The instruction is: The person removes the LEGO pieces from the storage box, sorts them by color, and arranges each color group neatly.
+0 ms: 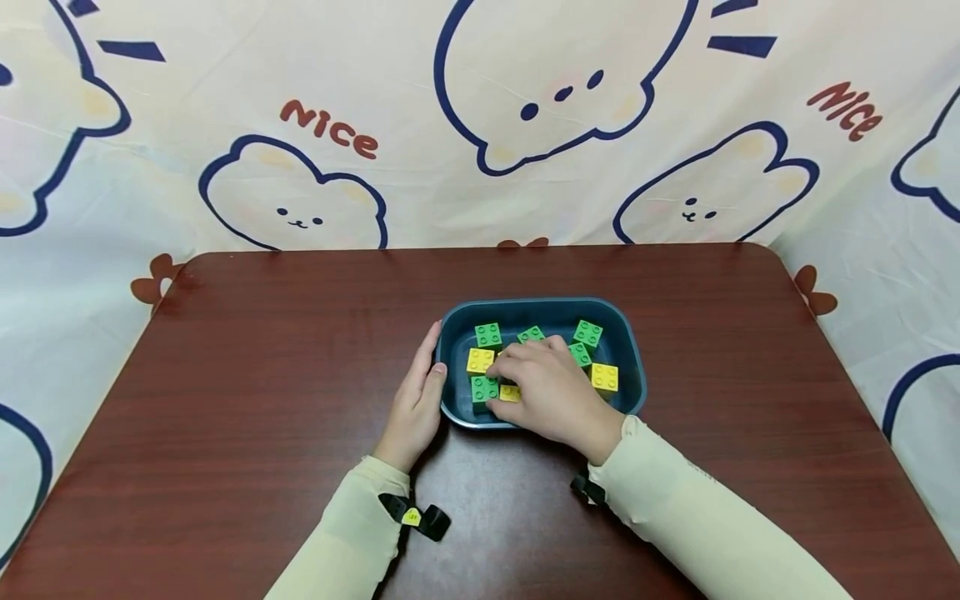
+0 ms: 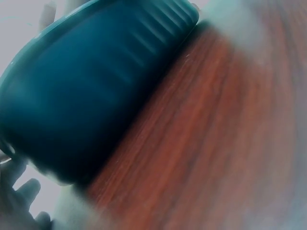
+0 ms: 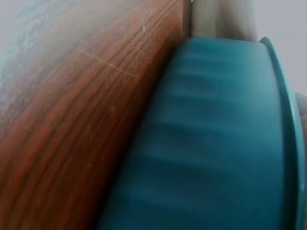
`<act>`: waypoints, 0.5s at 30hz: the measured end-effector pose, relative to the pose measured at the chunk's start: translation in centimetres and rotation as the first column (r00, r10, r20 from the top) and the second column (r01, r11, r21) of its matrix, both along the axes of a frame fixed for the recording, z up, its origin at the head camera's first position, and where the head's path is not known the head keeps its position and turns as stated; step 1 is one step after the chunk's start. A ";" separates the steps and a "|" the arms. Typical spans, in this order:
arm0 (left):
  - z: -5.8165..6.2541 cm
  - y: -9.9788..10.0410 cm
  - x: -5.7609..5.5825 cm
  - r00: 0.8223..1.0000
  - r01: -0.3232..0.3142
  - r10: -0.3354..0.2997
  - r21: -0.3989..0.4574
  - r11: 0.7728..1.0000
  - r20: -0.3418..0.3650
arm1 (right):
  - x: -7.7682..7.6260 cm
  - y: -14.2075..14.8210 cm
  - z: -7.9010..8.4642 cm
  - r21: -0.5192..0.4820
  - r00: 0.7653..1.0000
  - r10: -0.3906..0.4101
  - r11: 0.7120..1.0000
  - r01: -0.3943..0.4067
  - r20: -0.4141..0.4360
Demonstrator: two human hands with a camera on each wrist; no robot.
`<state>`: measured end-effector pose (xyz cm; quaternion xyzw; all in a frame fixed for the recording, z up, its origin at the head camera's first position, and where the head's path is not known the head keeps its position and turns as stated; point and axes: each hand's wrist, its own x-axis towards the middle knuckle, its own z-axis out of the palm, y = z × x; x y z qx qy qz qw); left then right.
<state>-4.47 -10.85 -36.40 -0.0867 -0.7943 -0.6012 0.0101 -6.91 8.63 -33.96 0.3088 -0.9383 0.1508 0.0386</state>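
Green bricks and yellow bricks lie studs up in a dark blue tray, an oblong one with rounded corners that sits on a brown wood-grained tabletop. Along the tray's left side a green brick, a yellow one and another green one run from far to near, with a second yellow brick just right of the nearest, partly covered. A further green brick shows in part beyond the knuckles, near the middle. On the right are two more green bricks, one farther back than the other, and a yellow brick in front of them.

The left hand lies along the outside of the tray's left end, fingers extended, thumb against the rim. The right hand reaches over the near rim, its fingers bent down among the bricks on the left; whether it grips one cannot be told, since the fingers hide the contact. Each wrist wears a black band over a pale sleeve.

Both wrist views show the tray's ribbed outer wall, blurred, next to the wood. Behind the tabletop hangs a white cloth printed with blue-outlined animals and the word "Nice".
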 end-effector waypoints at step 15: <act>-0.1 0.0 0.1 1.000 -0.001 0.001 0.006 1.000 0.005 | 1.1 0.8 0.9 -0.115 0.998 -0.064 0.992 0.060 -0.026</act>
